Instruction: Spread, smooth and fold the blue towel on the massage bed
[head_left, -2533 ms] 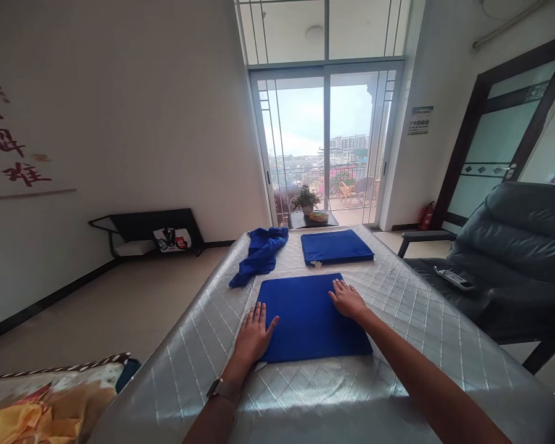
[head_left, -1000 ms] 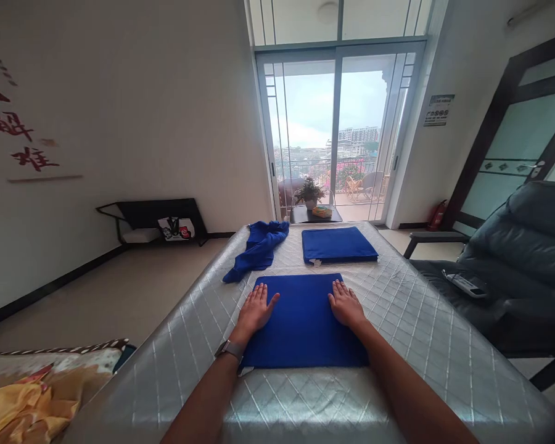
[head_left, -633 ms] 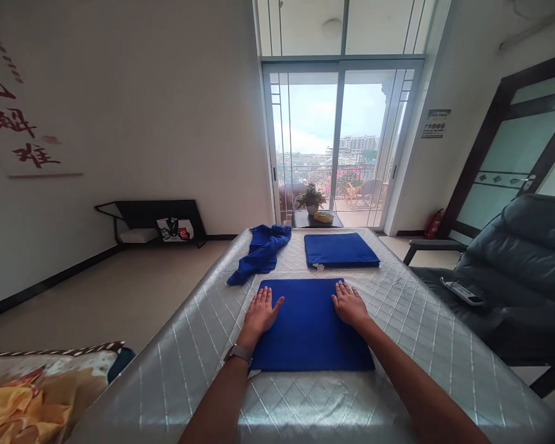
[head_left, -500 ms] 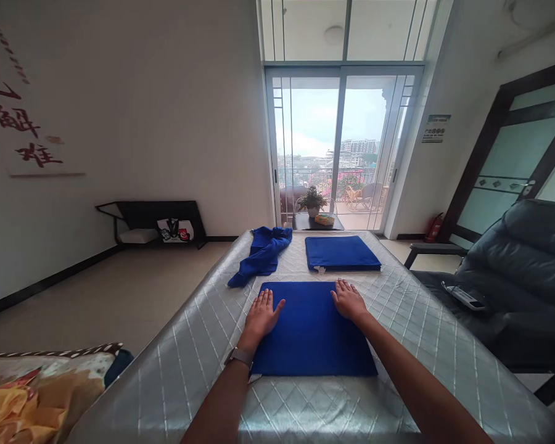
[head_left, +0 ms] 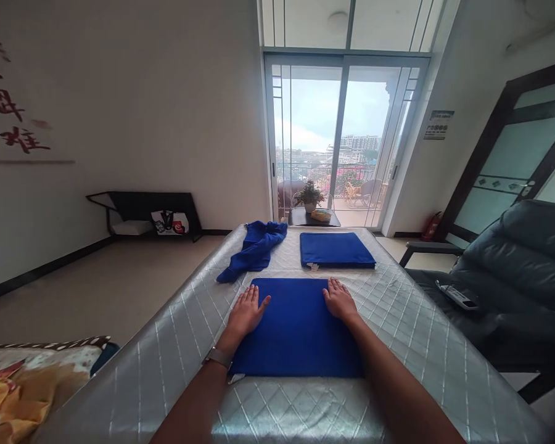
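Blue folded cloth point(head_left: 296, 339), towards near edge of silver quilted table point(head_left: 166, 370); pressed at its sides by left hand point(head_left: 245, 312) and right hand point(head_left: 341, 300), both open flat, gripping nothing; probably light, soft, limp; best lifted from beneath both sides.

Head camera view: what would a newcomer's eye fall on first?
First, the flat blue folded cloth on the silver quilted covering, with the left hand and right hand laid along its opposite sides. Just beyond lie a blue folded stack and, left of it, a crumpled blue cloth. Behind them, the tall glass sliding door glows with daylight.
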A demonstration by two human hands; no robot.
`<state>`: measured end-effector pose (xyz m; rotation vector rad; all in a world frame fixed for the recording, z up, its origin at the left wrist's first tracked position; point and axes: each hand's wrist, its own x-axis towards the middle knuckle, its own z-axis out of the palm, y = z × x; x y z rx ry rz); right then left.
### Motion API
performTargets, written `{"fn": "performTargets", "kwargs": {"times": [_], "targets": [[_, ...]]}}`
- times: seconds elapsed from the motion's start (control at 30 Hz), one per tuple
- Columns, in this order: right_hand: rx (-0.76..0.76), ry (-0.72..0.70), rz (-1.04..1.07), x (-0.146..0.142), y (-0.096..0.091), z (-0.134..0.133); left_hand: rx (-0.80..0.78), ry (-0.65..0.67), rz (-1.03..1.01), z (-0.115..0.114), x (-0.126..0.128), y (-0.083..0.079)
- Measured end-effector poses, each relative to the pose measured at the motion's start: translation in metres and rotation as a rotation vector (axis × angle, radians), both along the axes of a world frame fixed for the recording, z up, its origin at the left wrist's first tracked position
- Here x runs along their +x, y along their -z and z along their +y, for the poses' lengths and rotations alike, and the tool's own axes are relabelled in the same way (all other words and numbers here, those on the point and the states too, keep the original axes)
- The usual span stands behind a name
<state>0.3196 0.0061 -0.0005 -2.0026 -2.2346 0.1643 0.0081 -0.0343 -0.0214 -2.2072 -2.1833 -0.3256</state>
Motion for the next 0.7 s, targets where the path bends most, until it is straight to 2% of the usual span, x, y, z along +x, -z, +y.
{"fn": "performTargets", "kwargs": {"times": [0.07,0.13,0.23,0.33,0.4,0.47,0.57,0.7], "targets": [[0.002,0.004,0.015,0.000,0.000,0.000,0.018,0.014,0.014,-0.003,0.009,-0.004],[0.004,0.006,0.031,-0.001,0.000,-0.001,0.020,0.104,0.015,-0.007,0.030,-0.009],[0.018,-0.002,0.039,-0.001,-0.001,-0.003,0.010,0.322,-0.007,-0.009,0.081,-0.014],[0.028,-0.023,0.018,0.001,-0.002,-0.004,0.023,0.489,-0.061,-0.003,0.139,-0.017],[0.020,-0.051,-0.009,0.004,-0.001,-0.005,0.019,0.539,-0.112,0.007,0.171,-0.020],[0.010,-0.071,-0.026,0.006,0.000,-0.005,-0.001,0.522,-0.146,0.020,0.191,-0.022],[0.012,-0.070,-0.013,0.007,0.001,-0.004,-0.046,0.421,-0.164,0.035,0.198,-0.022],[0.023,-0.031,0.024,0.003,0.001,-0.002,-0.051,0.333,-0.113,0.043,0.171,-0.017]]}}
